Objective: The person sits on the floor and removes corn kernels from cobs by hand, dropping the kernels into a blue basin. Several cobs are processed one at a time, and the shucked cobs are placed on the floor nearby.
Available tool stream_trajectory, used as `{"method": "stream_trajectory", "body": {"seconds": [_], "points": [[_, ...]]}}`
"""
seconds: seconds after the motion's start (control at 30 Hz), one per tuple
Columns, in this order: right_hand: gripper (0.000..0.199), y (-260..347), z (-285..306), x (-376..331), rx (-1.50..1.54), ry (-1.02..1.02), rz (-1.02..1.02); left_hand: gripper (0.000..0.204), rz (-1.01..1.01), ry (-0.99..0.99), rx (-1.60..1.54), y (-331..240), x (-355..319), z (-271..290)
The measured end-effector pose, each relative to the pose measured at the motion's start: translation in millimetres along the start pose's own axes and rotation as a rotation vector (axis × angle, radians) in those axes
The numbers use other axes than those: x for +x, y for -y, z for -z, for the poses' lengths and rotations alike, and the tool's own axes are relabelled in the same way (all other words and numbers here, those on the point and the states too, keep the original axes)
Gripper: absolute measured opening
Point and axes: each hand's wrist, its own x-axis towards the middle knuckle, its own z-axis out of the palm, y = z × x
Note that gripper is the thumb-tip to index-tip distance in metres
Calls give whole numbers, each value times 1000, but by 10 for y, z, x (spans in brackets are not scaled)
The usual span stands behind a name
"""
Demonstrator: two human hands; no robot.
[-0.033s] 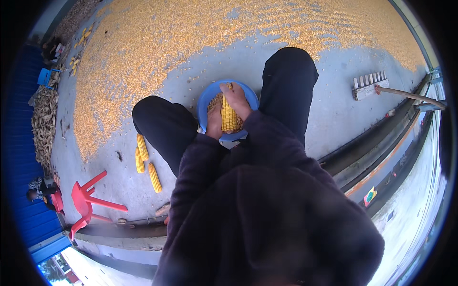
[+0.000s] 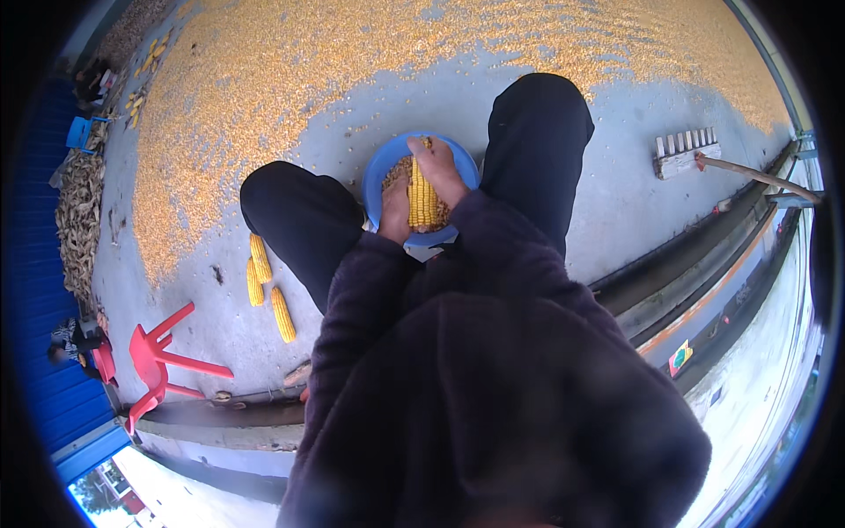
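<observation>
Corn cob (image 2: 422,201): sitting between both hands, within the blue basin's outline; cannot tell if touching what lies below.
Right hand (image 2: 438,172): clamping on the cob's far part from the right, digits reaching over near the far end; tips partly hiding.
Left hand (image 2: 396,209): gripping the cob's left side, closer to the lap than the right hand; fingers bunching together against it, tips mostly hiding.
Cob vs fingers: passing between the two grips; showing a bare strip of kernels toward the near end.
Cob texture: showing straight, bumpy rows of yellow kernels.
Cob shape: running long and rounded, like a thick rod.
Cob axis: pointing away from the lap, lying nearly in line with the body; one end facing the far rim, the other the lap. Tip end: cannot tell.
Blue basin (image 2: 373,189): standing between the knees, round and smooth, holding loose kernels (image 2: 397,172).
Spare cobs (image 2: 282,315): lying on the grey floor (image 2: 616,211) beside the left knee, three whole yellow ones.
Spread corn (image 2: 255,106): covering the far floor, grainy and golden.
Rake (image 2: 688,158): resting to the right, wooden, teeth facing away.
Red chair (image 2: 157,361): tipping over at lower left.
</observation>
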Motion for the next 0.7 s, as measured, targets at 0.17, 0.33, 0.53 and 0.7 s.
{"method": "stream_trajectory", "body": {"seconds": [0.17, 0.33, 0.53, 0.7], "points": [[42, -189, -44, 207, 57, -63, -8, 50, 70, 52, -122, -99, -136, 2], [42, -174, 57, 158, 72, -95, -100, 46, 38, 221, 16, -79, -173, 27], [44, -185, 56, 133, 32, -151, -54, 42, 33, 199, -66, -37, -124, -16], [45, -208, 38, 143, -61, -118, -114, 41, -86, 104, 149, 33, -42, 79]]}}
